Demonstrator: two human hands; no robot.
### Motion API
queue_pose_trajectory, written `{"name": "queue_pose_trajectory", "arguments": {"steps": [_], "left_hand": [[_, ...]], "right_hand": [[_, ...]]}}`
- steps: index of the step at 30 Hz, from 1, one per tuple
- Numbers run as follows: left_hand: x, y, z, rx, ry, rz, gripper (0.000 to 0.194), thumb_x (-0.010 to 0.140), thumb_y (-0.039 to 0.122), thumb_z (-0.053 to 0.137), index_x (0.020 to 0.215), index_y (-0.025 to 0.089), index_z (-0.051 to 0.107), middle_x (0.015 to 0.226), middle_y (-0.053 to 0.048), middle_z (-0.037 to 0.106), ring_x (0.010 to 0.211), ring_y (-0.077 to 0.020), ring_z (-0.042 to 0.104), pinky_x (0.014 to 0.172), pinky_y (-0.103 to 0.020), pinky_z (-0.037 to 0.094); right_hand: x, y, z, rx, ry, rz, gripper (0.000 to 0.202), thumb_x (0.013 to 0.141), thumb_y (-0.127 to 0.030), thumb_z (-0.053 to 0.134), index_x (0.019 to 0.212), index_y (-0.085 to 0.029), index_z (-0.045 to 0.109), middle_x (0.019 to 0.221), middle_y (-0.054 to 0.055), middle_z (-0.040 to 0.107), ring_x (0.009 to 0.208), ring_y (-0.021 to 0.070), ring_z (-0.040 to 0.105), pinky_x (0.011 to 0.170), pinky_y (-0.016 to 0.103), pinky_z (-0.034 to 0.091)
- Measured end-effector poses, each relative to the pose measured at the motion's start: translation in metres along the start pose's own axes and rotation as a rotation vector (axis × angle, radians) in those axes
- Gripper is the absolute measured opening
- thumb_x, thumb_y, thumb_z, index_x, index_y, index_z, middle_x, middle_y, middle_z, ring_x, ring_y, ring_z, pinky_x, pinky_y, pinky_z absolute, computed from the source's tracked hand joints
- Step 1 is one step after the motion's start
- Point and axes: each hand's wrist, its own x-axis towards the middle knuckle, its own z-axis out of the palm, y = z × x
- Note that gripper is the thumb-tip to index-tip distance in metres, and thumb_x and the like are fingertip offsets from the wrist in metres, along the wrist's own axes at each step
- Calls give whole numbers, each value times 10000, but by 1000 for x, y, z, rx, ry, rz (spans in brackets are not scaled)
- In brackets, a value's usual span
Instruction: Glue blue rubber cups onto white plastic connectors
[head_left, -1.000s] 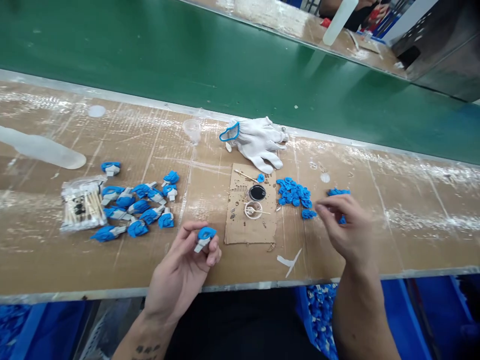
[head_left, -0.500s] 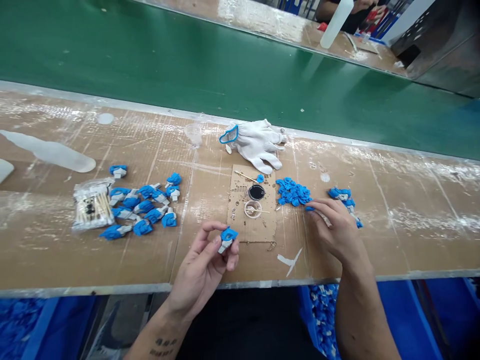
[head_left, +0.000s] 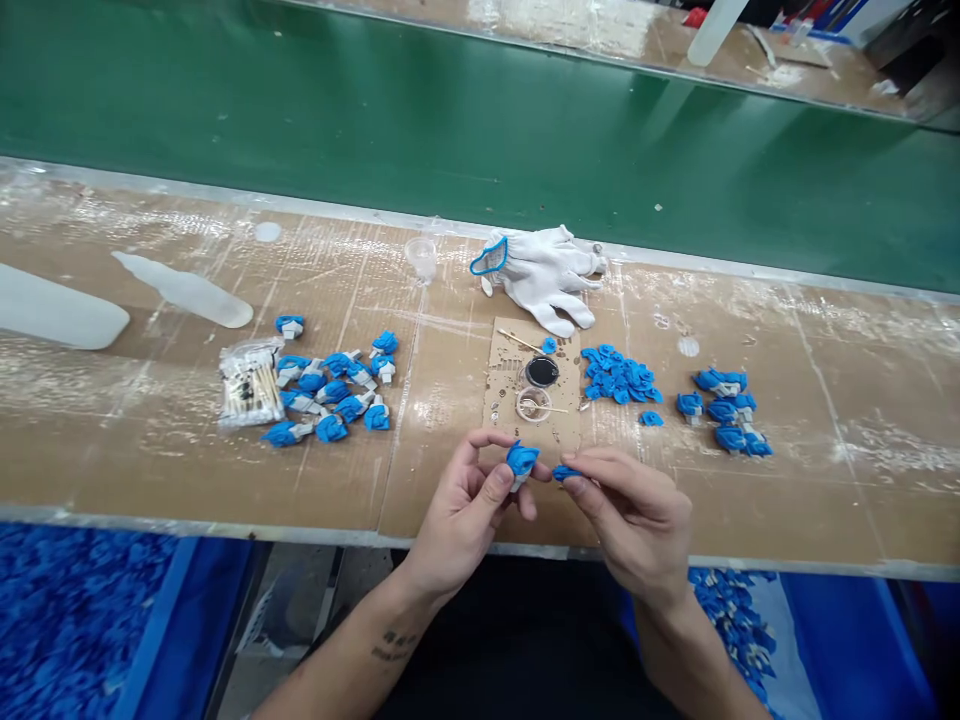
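Note:
My left hand [head_left: 480, 490] pinches a small blue-and-grey plastic piece [head_left: 522, 462] between thumb and fingers, blue side up. Close to its right, my right hand [head_left: 630, 510] grips a small flat blue part [head_left: 564, 473] by the fingertips; the two pieces are slightly apart. Beyond the hands lies a cardboard square [head_left: 506, 430] bearing a cup of dark liquid [head_left: 541, 372], a clear cup [head_left: 533, 404] with a swab in it, and another cotton swab [head_left: 521, 342]. A heap of loose blue parts [head_left: 619, 375] sits right of the cardboard, with one part [head_left: 651, 419] lying off it.
Several blue-and-grey pieces [head_left: 330, 385] lie at left beside a bag of cotton swabs [head_left: 251, 385]; more pieces [head_left: 731, 410] lie at right. A white glove [head_left: 544, 280] rests behind the cardboard. Blue bins [head_left: 142, 640] stand below the table edge; a green belt [head_left: 450, 120] runs behind.
My right hand has come left from the heap with a blue part, stopping beside the left hand's piece. That piece is turned differently. The view has shifted left.

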Motion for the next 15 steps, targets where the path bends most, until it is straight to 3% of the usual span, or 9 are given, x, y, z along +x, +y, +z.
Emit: {"name": "queue_pose_trajectory", "arguments": {"steps": [6, 10, 15], "left_hand": [[-5, -5, -3, 61, -27, 43, 276, 969, 410, 701, 1139, 232, 576, 702, 31, 686, 655, -119, 639, 724, -255, 504], [-7, -10, -2, 77, -81, 64, 250, 986, 415, 672, 1125, 226, 584, 791, 4, 693, 690, -131, 646, 722, -281, 524], [-13, -12, 1, 101, -106, 152, 157, 1001, 356, 655, 1071, 224, 605, 844, 10, 660, 686, -114, 657, 694, -264, 532]], "right_hand": [[-7, 1, 6, 192, -36, 129, 138, 883, -159, 766, 958, -272, 793, 979, 26, 651, 809, 141, 710, 734, 297, 632], [-10, 2, 13, 292, -61, 245, 25, 906, -238, 757, 911, -243, 734, 1042, 19, 560, 669, 87, 625, 616, 276, 601], [-11, -1, 23, 349, 38, 231, 150, 923, -326, 740, 1014, -257, 644, 1058, 33, 598, 670, 100, 617, 523, 217, 558]]}}
